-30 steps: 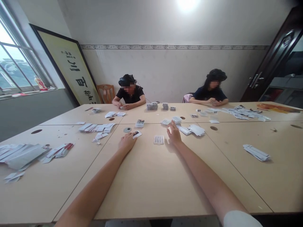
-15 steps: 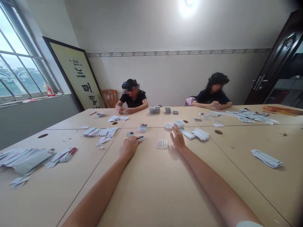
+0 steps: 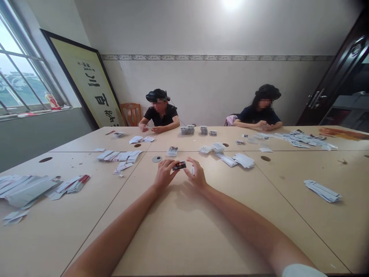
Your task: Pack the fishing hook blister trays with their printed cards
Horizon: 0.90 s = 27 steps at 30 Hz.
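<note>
Near the middle of the table, my left hand (image 3: pixel 165 173) grips a small dark printed card or box (image 3: pixel 180 165) between thumb and fingers. Just right of it, my right hand (image 3: pixel 197 173) has thumb and fingers apart, with a small clear item (image 3: pixel 192 169) partly hidden behind them. I cannot tell if the right hand touches that item. Beyond the left hand lie a round grey disc (image 3: pixel 157 159) and a clear case with a dark label (image 3: pixel 172 151). Clear cases (image 3: pixel 218 147) sit farther right.
White packets (image 3: pixel 119 156) and a larger pile (image 3: pixel 31 188) lie left. To the right are white strips (image 3: pixel 323 191), white packets (image 3: pixel 243 160) and a spread pile (image 3: pixel 305 139). Stacked cases (image 3: pixel 187 130) stand at the back. Two people (image 3: pixel 161 113) (image 3: pixel 259 115) sit across the table.
My left hand has moved right and raised the dark-labelled item. My right hand has come left from the clear cases to beside it. The clear case between them is now mostly hidden.
</note>
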Motion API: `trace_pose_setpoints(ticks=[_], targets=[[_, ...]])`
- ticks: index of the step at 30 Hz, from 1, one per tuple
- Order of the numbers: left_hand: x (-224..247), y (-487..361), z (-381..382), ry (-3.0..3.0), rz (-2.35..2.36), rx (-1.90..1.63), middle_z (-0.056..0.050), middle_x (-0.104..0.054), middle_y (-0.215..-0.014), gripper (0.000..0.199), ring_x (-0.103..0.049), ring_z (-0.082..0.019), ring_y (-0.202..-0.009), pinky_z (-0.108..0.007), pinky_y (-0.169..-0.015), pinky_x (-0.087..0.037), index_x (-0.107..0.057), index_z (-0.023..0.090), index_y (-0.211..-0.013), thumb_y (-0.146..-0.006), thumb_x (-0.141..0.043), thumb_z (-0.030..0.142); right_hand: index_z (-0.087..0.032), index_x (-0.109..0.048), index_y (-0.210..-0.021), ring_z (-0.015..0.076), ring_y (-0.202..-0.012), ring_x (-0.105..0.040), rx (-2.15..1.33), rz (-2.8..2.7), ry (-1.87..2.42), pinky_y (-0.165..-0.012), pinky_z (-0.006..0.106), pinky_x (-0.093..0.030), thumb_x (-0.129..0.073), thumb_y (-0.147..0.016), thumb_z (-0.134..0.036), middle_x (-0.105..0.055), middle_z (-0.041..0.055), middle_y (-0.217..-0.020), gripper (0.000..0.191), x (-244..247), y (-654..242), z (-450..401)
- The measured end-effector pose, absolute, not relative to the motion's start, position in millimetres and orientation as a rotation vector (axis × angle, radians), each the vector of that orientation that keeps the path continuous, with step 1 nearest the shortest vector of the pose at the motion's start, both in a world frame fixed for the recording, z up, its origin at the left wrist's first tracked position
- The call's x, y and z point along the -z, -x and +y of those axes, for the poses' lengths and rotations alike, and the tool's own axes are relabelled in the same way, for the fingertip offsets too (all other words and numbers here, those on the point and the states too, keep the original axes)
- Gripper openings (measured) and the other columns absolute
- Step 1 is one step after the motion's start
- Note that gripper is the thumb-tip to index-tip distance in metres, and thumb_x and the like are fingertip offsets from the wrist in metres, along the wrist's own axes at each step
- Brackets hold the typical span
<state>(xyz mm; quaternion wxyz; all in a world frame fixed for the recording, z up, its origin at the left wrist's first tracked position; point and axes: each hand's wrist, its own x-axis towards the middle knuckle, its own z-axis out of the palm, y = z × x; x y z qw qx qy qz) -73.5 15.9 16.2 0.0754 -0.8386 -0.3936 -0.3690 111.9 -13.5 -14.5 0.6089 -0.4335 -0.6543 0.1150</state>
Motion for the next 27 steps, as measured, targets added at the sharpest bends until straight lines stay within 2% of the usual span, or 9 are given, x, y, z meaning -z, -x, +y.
trace_pose_setpoints(ticks=[3, 7, 9, 15, 20, 27], targets=[[-14.9, 68.6, 11.6, 2.554, -1.134, 1.126, -0.006, -0.07, -0.107, 0.025, -0.062, -0.023, -0.105, -0.044, -0.099, -0.044, -0.067, 0.021, -0.117, -0.094, -0.064, 0.03, -0.019, -0.062, -0.123, 0.0288, -0.122, -0.062, -0.281, -1.489, 1.031, -0.099, 0.047, -0.053, -0.065, -0.087, -0.035, -0.067, 0.0147, -0.129, 0.039, 14.3, -116.7, -12.6], [-12.3, 63.7, 7.2, 2.569, -1.139, 1.141, -0.007, -0.068, -0.111, 0.025, -0.062, -0.023, -0.108, -0.045, -0.098, -0.045, -0.065, 0.019, -0.119, -0.096, -0.059, 0.029, -0.017, -0.068, -0.1, 0.0258, -0.112, -0.066, -0.29, -1.488, 1.036, -0.098, 0.046, -0.052, -0.066, -0.089, -0.037, -0.072, 0.0118, -0.115, 0.022, 13.6, -118.8, -13.4], [-11.4, 61.7, 5.5, 2.583, -1.143, 1.132, -0.007, -0.067, -0.113, 0.027, -0.062, -0.023, -0.109, -0.045, -0.099, -0.046, -0.064, 0.019, -0.121, -0.097, -0.057, 0.029, -0.016, -0.068, -0.094, 0.0223, -0.105, -0.067, -0.284, -1.513, 1.019, -0.096, 0.044, -0.053, -0.065, -0.092, -0.038, -0.072, 0.0083, -0.106, 0.022, 13.0, -117.4, -16.4], [-12.7, 57.8, -0.9, 2.641, -1.119, 1.09, -0.008, -0.07, -0.115, 0.029, -0.065, -0.021, -0.108, -0.049, -0.107, -0.043, -0.062, 0.016, -0.122, -0.1, -0.053, 0.033, -0.015, -0.067, -0.096, 0.0184, -0.096, -0.067, -0.24, -1.626, 0.962, -0.092, 0.041, -0.054, -0.059, -0.098, -0.04, -0.07, 0.005, -0.098, 0.026, 9.3, -113.4, -25.7], [-14.1, 56.0, -4.7, 2.664, -1.104, 1.062, -0.007, -0.072, -0.111, 0.027, -0.067, -0.02, -0.105, -0.049, -0.107, -0.044, -0.065, 0.015, -0.115, -0.102, -0.049, 0.032, -0.016, -0.067, -0.098, 0.0178, -0.094, -0.067, -0.215, -1.673, 0.959, -0.09, 0.04, -0.055, -0.057, -0.1, -0.039, -0.07, 0.0051, -0.098, 0.026, 13.0, -113.9, -23.2], [-14.6, 57.7, -3.6, 2.59, -1.118, 1.05, -0.007, -0.073, -0.103, 0.023, -0.067, -0.02, -0.1, -0.048, -0.104, -0.046, -0.069, 0.015, -0.102, -0.1, -0.055, 0.033, -0.016, -0.067, -0.1, 0.0172, -0.092, -0.067, -0.205, -1.718, 0.966, -0.088, 0.039, -0.056, -0.053, -0.102, -0.039, -0.07, 0.0052, -0.098, 0.027, 19.2, -112.4, -19.1]])
